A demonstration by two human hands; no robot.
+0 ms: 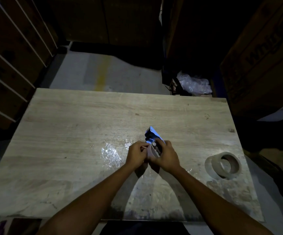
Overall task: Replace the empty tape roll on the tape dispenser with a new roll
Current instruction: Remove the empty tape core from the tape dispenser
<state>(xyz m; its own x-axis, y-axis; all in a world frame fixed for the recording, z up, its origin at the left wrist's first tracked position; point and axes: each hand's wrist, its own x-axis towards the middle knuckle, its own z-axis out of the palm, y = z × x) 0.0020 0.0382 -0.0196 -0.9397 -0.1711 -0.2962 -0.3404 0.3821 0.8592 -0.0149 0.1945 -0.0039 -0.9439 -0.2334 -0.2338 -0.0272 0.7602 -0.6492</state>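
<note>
Dispenser [151,135]: mid-table, blue, held between both hands; stiff and probably light, best gripped by its frame.
Left hand [136,154]: pinched on the core [150,152], a thin ring likely to crush.
Right hand [168,156]: closed around the dispenser's near end.
New roll [222,164]: near right on the table [69,133], well apart from the hands; take it by the rim.
Hidden: hub and handle behind fingers; lighting dim.

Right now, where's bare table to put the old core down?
Free: the whole left half of the wooden table, left of the shiny plastic film patch, and the far strip beyond the blue tape dispenser. Crowded: centre, where both hands grip the dispenser, and the right edge by the brown tape roll.
</note>
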